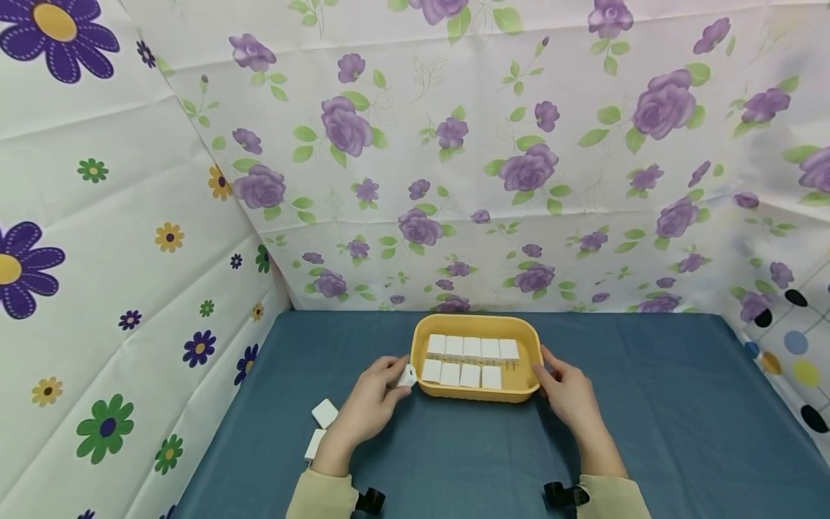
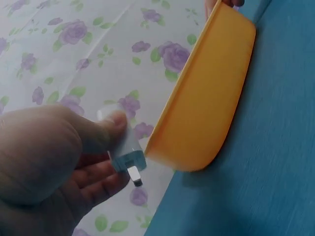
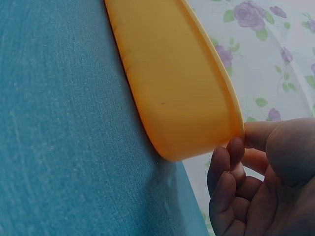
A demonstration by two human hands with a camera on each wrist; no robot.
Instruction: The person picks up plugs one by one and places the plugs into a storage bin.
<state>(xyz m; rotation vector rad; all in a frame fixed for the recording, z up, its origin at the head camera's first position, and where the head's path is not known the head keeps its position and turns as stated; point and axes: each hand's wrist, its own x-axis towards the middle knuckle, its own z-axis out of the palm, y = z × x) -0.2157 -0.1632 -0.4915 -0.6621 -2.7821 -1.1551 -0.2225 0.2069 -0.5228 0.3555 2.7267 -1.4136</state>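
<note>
My left hand (image 1: 368, 404) pinches a white charger plug (image 2: 127, 145) between thumb and fingers, just off the left end of a yellow plastic basket (image 1: 476, 395). A metal prong sticks out of the plug in the left wrist view. Inside the basket, white charger plugs lie in two rows, a back row (image 1: 472, 348) and a shorter front row (image 1: 470, 376). At the basket's right end, my right hand (image 3: 263, 169) grips the rim with thumb and fingers. Two more white plugs lie on the table beside my left wrist, one farther (image 1: 325, 414) and one nearer (image 1: 315, 445), partly covered.
A blue cloth (image 1: 480, 461) covers the table. Behind it hangs a white sheet with purple roses (image 1: 421, 227), and a flowered sheet (image 1: 162, 346) closes off the left side. A dotted sheet (image 1: 794, 342) borders the right.
</note>
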